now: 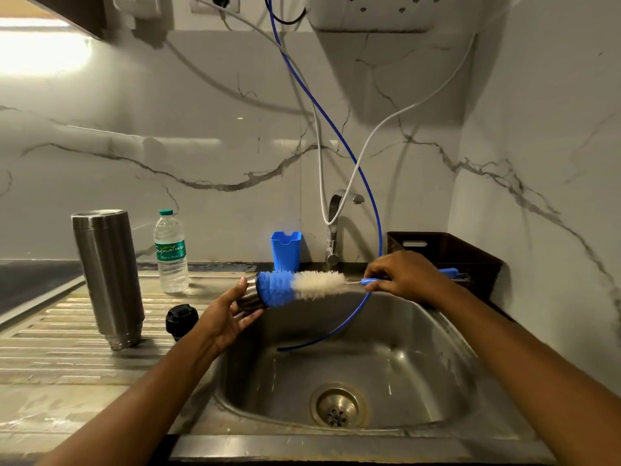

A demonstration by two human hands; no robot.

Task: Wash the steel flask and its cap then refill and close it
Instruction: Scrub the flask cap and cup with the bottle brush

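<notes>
The steel flask (108, 280) stands upside down on the ribbed draining board, left of the sink. Its black stopper (181, 319) lies on the board beside my left wrist. My left hand (228, 317) holds a small steel cap (250, 296) on its side over the sink's left rim, thumb above and fingers below. A bottle brush (304, 286) with blue and white bristles has its blue end pushed into the cap's mouth. My right hand (403, 275) grips the brush's blue handle (369, 281) above the back of the sink.
A steel sink (420, 375) with a drain lies below my hands. A tap (336, 223) rises behind it. A blue hose (339, 326) and a white hose hang in. Also here: a plastic water bottle (170, 252), a blue holder (286, 250), a dark basket (450, 253).
</notes>
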